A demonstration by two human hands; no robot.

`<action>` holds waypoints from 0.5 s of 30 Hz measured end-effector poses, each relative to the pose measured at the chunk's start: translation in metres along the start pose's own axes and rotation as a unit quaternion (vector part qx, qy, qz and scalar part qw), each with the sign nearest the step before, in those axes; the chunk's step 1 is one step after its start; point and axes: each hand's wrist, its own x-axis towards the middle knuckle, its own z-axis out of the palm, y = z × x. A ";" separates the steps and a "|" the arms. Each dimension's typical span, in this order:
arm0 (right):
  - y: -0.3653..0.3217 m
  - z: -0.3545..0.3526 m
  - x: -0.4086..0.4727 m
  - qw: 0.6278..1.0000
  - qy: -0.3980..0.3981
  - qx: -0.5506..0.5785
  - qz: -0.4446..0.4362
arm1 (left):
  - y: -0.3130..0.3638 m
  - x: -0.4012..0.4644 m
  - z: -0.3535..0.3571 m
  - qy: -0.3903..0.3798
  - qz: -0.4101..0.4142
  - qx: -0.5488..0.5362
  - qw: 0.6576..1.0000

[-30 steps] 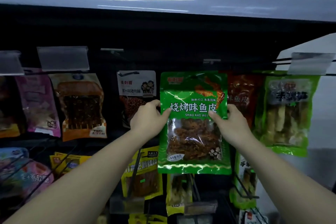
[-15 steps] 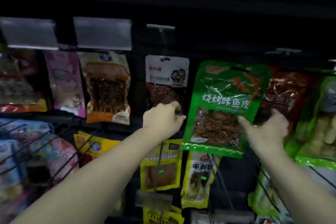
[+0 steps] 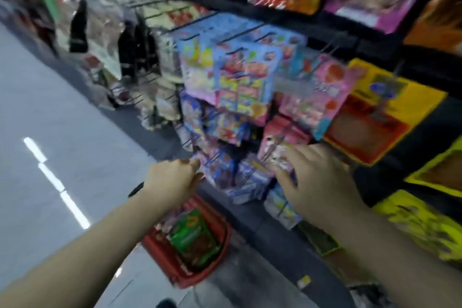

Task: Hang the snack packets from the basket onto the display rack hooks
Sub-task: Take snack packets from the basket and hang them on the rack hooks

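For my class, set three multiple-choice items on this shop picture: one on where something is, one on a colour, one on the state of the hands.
1. Where does the basket stand?
A. on the floor at the foot of the display rack
B. on a top shelf
C. hung from a hook

2. What colour is the basket?
A. blue
B. red
C. white

3. What are the left hand and the right hand doing?
A. together they hold a green packet
B. each grips a bottle
C. both are held out, holding nothing

Answers: 1 A, it sits on the grey floor below the display rack. 2 B, its rim and walls are red. 3 C, the fingers are spread and loose, and the green packet lies in the basket.
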 end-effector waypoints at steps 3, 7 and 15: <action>-0.056 0.109 0.025 0.994 -0.105 0.023 -0.038 | -0.071 -0.020 0.075 -0.123 -0.032 0.049 0.991; -0.095 0.263 0.025 0.941 -0.335 -0.007 -0.051 | -0.125 -0.033 0.203 -0.239 -0.066 0.039 0.968; -0.109 0.557 -0.048 0.850 -0.523 -0.030 -0.054 | -0.136 -0.025 0.485 -0.361 -0.053 -0.001 0.931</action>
